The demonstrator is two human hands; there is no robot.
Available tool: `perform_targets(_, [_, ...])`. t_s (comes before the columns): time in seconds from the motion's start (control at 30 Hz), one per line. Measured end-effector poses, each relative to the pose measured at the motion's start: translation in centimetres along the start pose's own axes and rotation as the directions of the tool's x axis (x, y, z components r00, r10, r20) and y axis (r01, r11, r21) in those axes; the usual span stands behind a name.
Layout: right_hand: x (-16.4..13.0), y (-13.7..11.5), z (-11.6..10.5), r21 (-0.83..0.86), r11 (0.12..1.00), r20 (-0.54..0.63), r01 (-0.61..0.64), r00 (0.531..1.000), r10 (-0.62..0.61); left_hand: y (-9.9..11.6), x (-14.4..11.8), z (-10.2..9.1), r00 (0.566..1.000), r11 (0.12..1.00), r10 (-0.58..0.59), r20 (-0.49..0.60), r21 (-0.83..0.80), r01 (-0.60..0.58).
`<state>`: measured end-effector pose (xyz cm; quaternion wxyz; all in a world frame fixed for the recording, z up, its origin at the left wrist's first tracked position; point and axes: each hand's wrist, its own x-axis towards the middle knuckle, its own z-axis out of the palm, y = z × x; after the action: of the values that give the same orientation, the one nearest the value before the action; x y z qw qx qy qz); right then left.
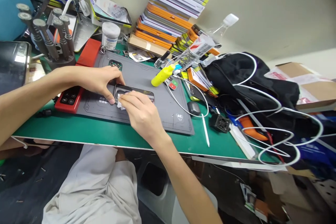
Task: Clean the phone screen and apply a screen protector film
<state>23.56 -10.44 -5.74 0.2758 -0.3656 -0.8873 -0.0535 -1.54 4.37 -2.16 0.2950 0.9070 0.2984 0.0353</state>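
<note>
A dark smartphone (147, 93) lies flat on the grey work mat (154, 112), its glossy face up. At its left end, the thumb and fingers of my left hand (101, 81) span the edges and hold it. My right hand (141, 113) presses a crumpled white wipe (120, 104) onto the phone's surface, fingers bunched together over it. Much of the phone is covered by my right hand. Just beyond the phone's right end lies a yellow bottle (162, 76).
A screwdriver stand (59, 61) and a red device (68, 98) are on the left. Stacked boxes (168, 17) line the wall. A plastic bottle (194, 52) leans behind the mat. White cable (291, 136), a stylus-like white stick (205, 131) and a small fan (219, 123) lie rightward.
</note>
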Motion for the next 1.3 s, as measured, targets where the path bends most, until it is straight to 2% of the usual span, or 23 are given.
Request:
perform_targets(0.13, [-0.2, 0.0, -0.1, -0.022, 1.0, 0.005, 0.013, 1.0, -0.013, -0.2, -0.1, -0.1, 1.0, 1.0, -0.002, -0.001, 0.016, 0.002])
perform_targets(0.37, [-5.6, 3.5, -2.9, -0.131, 0.989, -0.133, -0.072, 0.99, 0.054, -0.1, 0.0, -0.3, 0.998, 0.998, -0.064, 0.01, 0.017, 0.064])
perform_targets(0.5, [-7.0, 4.5, -3.8, -0.18, 0.979, -0.163, -0.099, 0.984, 0.07, 0.0, 0.2, -0.4, 0.994, 0.994, -0.108, 0.02, 0.015, 0.108])
perform_targets(0.7, [-6.4, 3.7, -3.8, -0.176, 0.981, -0.188, -0.084, 0.981, 0.05, -0.3, 0.3, -0.5, 0.994, 0.994, -0.108, 0.016, 0.024, 0.108])
perform_targets(0.93, [-3.4, 1.1, -1.6, -0.16, 0.986, -0.207, -0.036, 0.978, 0.002, -1.1, 0.3, -0.5, 0.995, 0.992, -0.104, -0.003, 0.072, 0.104])
perform_targets(1.07, [-4.4, 2.3, -2.3, -0.172, 0.985, -0.199, -0.023, 0.98, -0.012, -1.7, 0.3, -0.4, 0.996, 0.993, -0.089, -0.025, 0.076, 0.09])
perform_targets(1.2, [-6.8, 4.0, -4.0, -0.176, 0.981, -0.179, -0.081, 0.983, 0.049, -2.2, 0.6, -0.2, 0.997, 0.995, -0.072, -0.04, 0.069, 0.075])
perform_targets(1.3, [-6.4, 3.6, -3.6, -0.17, 0.982, -0.182, -0.087, 0.982, 0.056, -2.2, 0.7, -0.2, 0.997, 0.996, -0.063, -0.046, 0.058, 0.065])
